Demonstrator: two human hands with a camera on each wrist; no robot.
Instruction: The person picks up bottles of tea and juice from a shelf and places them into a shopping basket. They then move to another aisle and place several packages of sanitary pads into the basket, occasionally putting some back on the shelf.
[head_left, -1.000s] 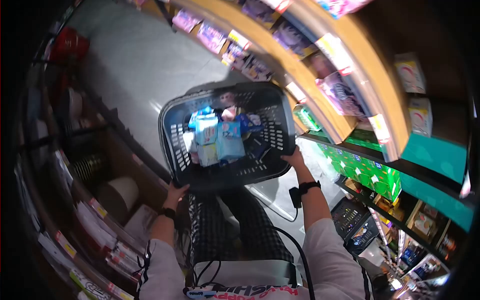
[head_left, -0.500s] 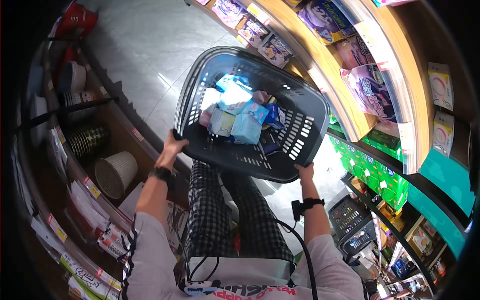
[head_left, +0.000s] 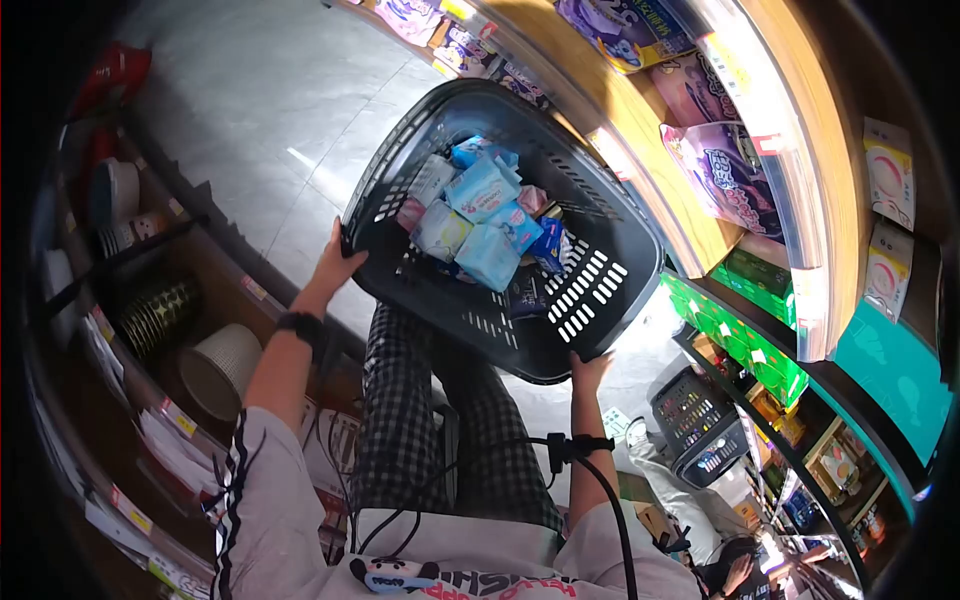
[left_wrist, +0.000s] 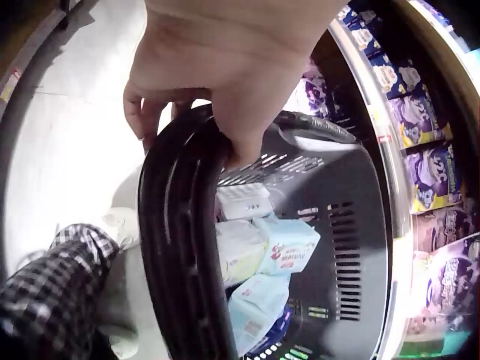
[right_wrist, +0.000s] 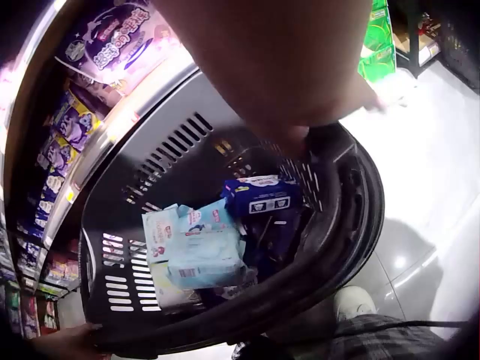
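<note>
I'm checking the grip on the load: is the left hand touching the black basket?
Touching. The left wrist view shows the left hand gripping the black basket by its rim, with the thumb hooked over the inner side.

From overhead, the head camera looks forward and down, taking in the whole basket (head_left: 430, 310). Close up, each wrist camera peers inward past its own hand, left (left_wrist: 217, 67) or right (right_wrist: 315, 101), at the basket's near corners; both share the light-blue packs (right_wrist: 202, 247) inside.

Harsh white glare across the floor (left_wrist: 82, 127), black vignetted corners, strongly bowed shelf edges (head_left: 795, 200).
</note>
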